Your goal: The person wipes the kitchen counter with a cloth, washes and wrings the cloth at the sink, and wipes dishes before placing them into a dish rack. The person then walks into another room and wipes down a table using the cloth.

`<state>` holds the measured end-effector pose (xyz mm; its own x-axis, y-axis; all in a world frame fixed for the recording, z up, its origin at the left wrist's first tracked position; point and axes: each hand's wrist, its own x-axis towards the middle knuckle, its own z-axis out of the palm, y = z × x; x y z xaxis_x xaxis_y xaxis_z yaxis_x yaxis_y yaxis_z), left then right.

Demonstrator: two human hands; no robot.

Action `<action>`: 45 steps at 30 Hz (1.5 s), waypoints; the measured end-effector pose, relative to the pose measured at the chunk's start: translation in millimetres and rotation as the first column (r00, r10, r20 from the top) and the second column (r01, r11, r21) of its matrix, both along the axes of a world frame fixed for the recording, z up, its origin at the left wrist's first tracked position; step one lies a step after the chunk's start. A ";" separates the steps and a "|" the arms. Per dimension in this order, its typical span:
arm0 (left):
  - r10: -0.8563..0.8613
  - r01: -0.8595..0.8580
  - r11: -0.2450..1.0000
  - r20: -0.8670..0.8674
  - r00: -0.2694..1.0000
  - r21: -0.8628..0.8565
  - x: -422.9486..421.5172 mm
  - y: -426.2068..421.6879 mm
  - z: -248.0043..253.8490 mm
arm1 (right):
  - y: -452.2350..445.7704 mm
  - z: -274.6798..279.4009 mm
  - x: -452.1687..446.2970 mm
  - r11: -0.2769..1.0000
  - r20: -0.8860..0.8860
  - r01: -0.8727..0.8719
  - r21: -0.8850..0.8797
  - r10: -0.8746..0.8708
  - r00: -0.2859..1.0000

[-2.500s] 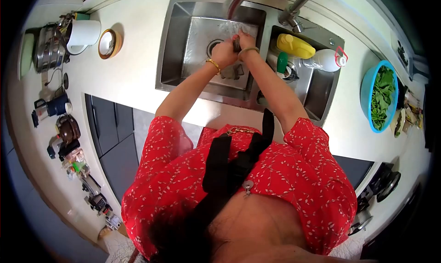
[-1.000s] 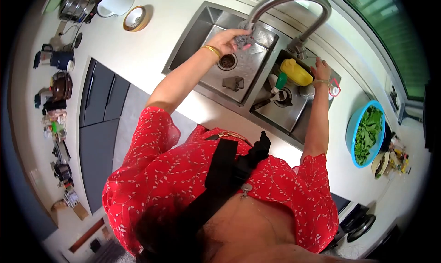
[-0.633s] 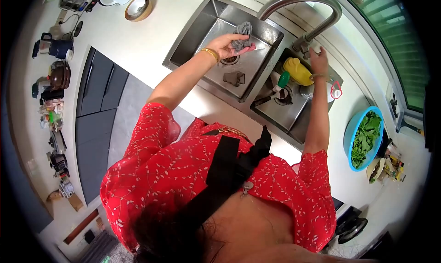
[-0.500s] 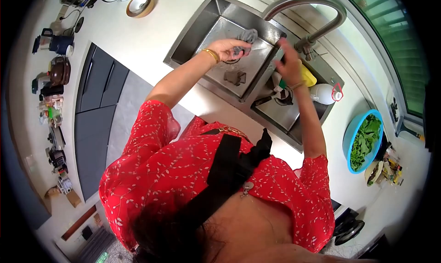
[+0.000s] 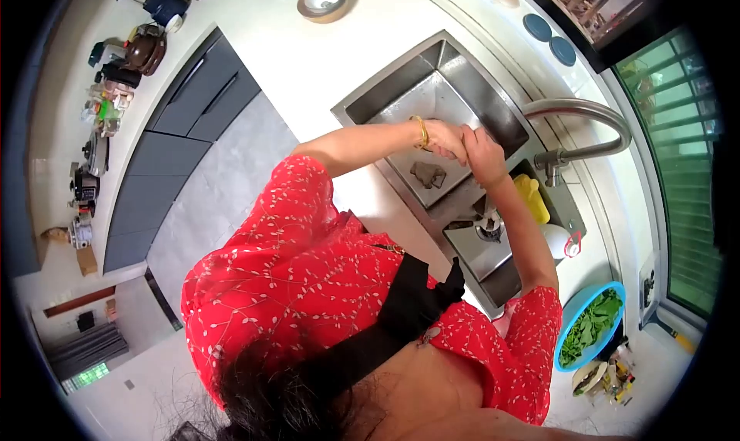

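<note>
Both hands are brought together above the divider side of the left basin of a two-basin steel sink. The left hand is extended from the left, with a gold bracelet worn at its wrist. The right hand is set against the left, and contact is made at the fingers. The fingers of the right hand are bent over toward the left hand. The inner surfaces of both hands are hidden from the head camera; whether anything is clamped between them cannot be told, nor can the closure of either grip.

A crumpled grey-brown cloth is located on the floor of the left basin, just below the hands in view and apart from them.

The faucet is mounted at the rear of the sink, with its spout directed toward the far side of the left basin. In the right basin, a dark-handled utensil is placed beside the drain. A yellow bottle and a white jug with a red handle are positioned behind the right forearm. Leafy greens are contained in a blue bowl, located on the counter to the right of the sink.
</note>
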<state>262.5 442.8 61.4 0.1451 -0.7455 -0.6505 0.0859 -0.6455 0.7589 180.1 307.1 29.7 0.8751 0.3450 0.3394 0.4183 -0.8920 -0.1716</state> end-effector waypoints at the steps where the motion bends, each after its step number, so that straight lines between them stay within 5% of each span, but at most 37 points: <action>1: 0.012 -0.013 1.000 0.077 0.997 0.010 -2.3 -2.8 -9.8 | -1.6 -2.8 2.2 0.999 -0.054 -0.010 0.044 0.012 0.998; 3: -0.022 0.025 1.000 0.168 0.986 -0.018 -0.1 -6.9 -15.3 | -2.0 -7.0 4.1 0.999 -0.175 0.042 0.013 -0.039 0.984; 4: -0.017 0.102 0.983 0.469 0.883 -0.156 -2.9 -6.4 -18.3 | -2.2 -9.6 4.1 0.997 -0.238 0.073 -0.005 -0.072 0.969; 5: -0.183 0.164 0.983 0.506 0.843 0.082 -0.6 -13.1 -17.7 | -2.8 -13.5 5.2 0.995 -0.273 0.101 -0.004 -0.098 0.957; 10: -0.305 0.242 0.949 0.778 0.550 0.200 -7.1 -22.7 -26.4 | -1.5 -20.8 -2.4 0.965 -0.443 0.262 0.028 -0.223 0.868; 14: -0.313 0.309 0.933 0.841 0.442 0.185 -10.7 -17.8 -30.7 | 12.1 -13.9 -8.8 0.887 -0.564 0.450 0.103 -0.321 0.761; 20: -0.457 0.550 0.799 0.838 0.296 0.242 -17.7 -9.8 -51.6 | 27.9 -49.0 -27.6 0.831 -0.718 0.518 0.202 -0.233 0.656; 23: -0.409 0.636 0.758 0.866 0.289 0.145 -21.5 -3.6 -69.5 | 35.6 -60.0 -38.5 0.761 -0.878 0.636 0.129 -0.210 0.430; 26: -0.189 0.600 0.796 0.908 0.374 -0.081 -25.0 7.9 -98.9 | 33.9 -50.2 -49.5 0.302 -0.968 0.946 0.115 0.249 0.038; 30: -0.002 0.373 0.894 0.832 0.555 -0.247 -48.8 12.4 -101.2 | 19.8 -49.7 -68.6 0.145 -0.894 0.944 0.297 0.389 0.222; 34: 0.136 0.118 0.928 0.615 0.777 -0.354 -63.6 22.3 -80.6 | 8.1 -69.2 -84.5 0.051 -0.785 0.790 0.611 0.166 0.597; 35: 0.208 -0.016 0.917 0.443 0.872 -0.399 -66.0 24.4 -88.0 | 8.6 -63.9 -85.5 0.015 -0.744 0.750 0.662 0.137 0.654; 36: 0.329 -0.182 0.903 0.353 0.876 -0.390 -71.3 26.2 -99.0 | 8.9 -59.8 -85.6 -0.020 -0.698 0.704 0.710 0.111 0.707; 39: 0.384 -0.282 0.906 0.332 0.861 -0.315 -68.8 41.7 -82.9 | 11.4 -62.9 -78.3 -0.121 -0.640 0.652 0.748 0.123 0.758; 42: 0.419 -0.311 0.904 0.470 0.777 -0.293 -67.7 63.0 -54.2 | 21.4 -55.6 -70.1 -0.037 -0.582 0.589 0.807 0.121 0.804; 45: 0.694 -0.476 0.692 0.317 0.647 -0.542 -56.2 67.5 -83.6 | 23.4 -56.5 -53.3 0.224 -0.571 0.536 0.814 0.141 0.809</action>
<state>206.2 510.3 -22.2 0.8364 -0.5453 -0.0556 -0.0892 -0.2354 0.9678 126.8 330.5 -26.8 0.9750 -0.1261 -0.1828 -0.1812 0.0247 -0.9831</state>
